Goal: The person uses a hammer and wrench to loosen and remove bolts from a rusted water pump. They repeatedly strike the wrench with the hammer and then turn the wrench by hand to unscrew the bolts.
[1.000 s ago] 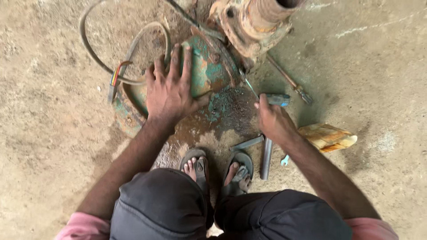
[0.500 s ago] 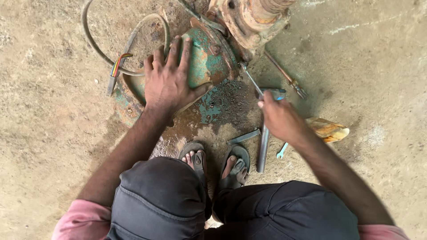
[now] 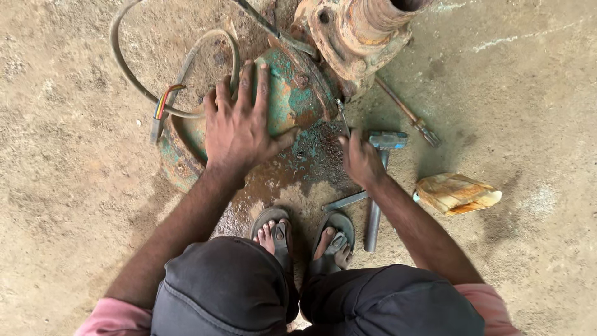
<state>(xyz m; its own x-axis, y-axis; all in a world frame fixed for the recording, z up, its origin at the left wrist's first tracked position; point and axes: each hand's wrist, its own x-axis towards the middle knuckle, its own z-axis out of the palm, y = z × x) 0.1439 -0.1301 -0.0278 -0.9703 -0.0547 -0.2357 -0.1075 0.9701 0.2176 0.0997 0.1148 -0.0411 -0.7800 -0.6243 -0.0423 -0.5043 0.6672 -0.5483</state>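
Fingers (image 3: 252, 87) of the left hand (image 3: 242, 127) are spreading wide and pressing flat on the green pump casing (image 3: 292, 102), which is lying on the concrete floor (image 3: 74, 186) right in front of the sandals (image 3: 273, 233); right hand (image 3: 360, 162) is gripping a thin screwdriver (image 3: 342, 118), tip poking into the rusty seam; I'd say keep that palm bearing down so the casing isn't rocking, and lever gently along the seam; hammer (image 3: 382, 143) is lying just beside, wood block (image 3: 457, 194) a bit further off.
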